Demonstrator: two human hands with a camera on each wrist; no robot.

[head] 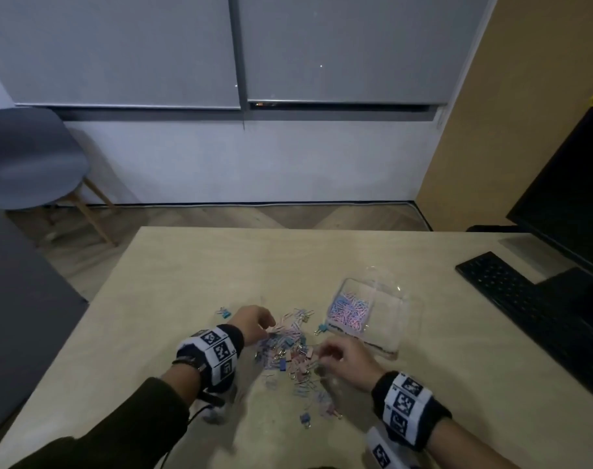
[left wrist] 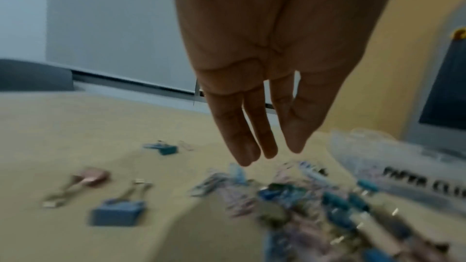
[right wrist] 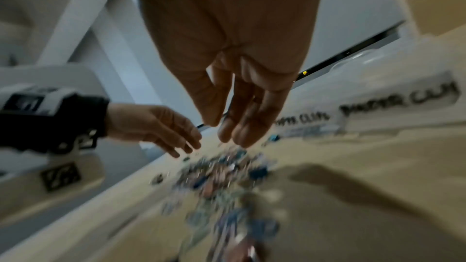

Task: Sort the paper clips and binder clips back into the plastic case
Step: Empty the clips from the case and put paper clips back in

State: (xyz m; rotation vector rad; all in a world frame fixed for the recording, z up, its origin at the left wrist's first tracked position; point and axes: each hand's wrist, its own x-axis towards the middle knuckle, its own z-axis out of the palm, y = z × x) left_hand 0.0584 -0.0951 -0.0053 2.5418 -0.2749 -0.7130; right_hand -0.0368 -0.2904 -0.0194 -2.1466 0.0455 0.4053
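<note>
Clips (head: 288, 346), pink and blue, lie heaped on the table (head: 187, 265) left of the clear case (head: 398, 319), which holds paper clips in one compartment. Left hand (head: 253, 321) hangs over the heap, fingers straight, empty. Right hand (head: 347, 362): loosely bent fingers; any grasp is lost in blur.

Two hands are in view — the left hand (head: 253, 322) and the right hand (head: 347, 362) — each with one patterned wristband. One clear plastic case (head: 373, 311) sits on the one tabletop (head: 193, 265); its paper clips (head: 351, 311) are too many and too tangled to count. The loose pile of clips (head: 288, 353) is likewise uncountable — dozens at least. Apart from it, the left wrist view shows three stray binder clips (left wrist: 118, 213). One keyboard (head: 525, 306), one monitor (head: 572, 184), one chair (head: 31, 160).
</note>
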